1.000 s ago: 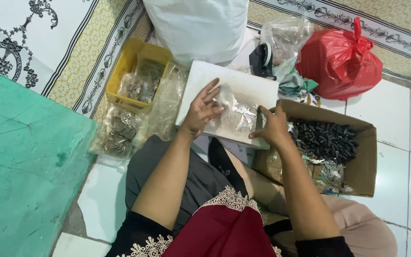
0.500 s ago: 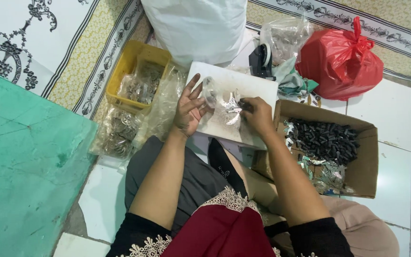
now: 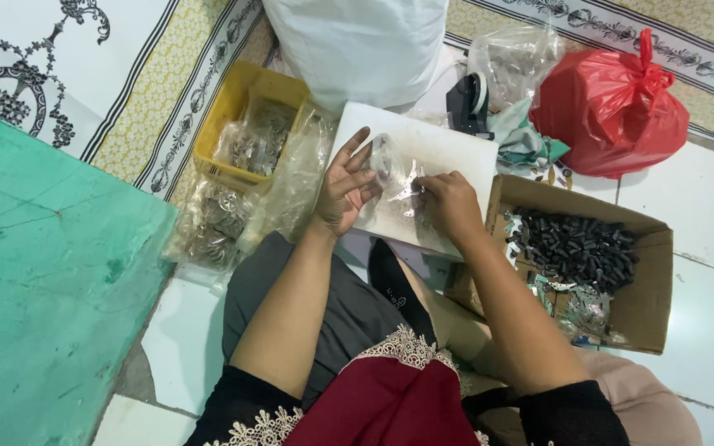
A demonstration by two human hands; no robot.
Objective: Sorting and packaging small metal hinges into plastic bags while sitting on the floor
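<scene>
Two hands over a white board (image 3: 448, 157). Left hand (image 3: 347, 186) grips a small clear bag (image 3: 386, 161) at its 2 o'clock. Right hand (image 3: 448, 202) pinches small metal pieces (image 3: 409, 188) at its 10 o'clock. Cardboard box (image 3: 646, 306) of dark parts at 3 o'clock.

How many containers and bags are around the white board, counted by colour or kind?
Red plastic bag: 1
Large white sack: 1
Yellow plastic crate: 1
Brown cardboard box: 1
Clear plastic bags: 3, one behind the board, one in the crate, one on the floor
Total: 7
</scene>
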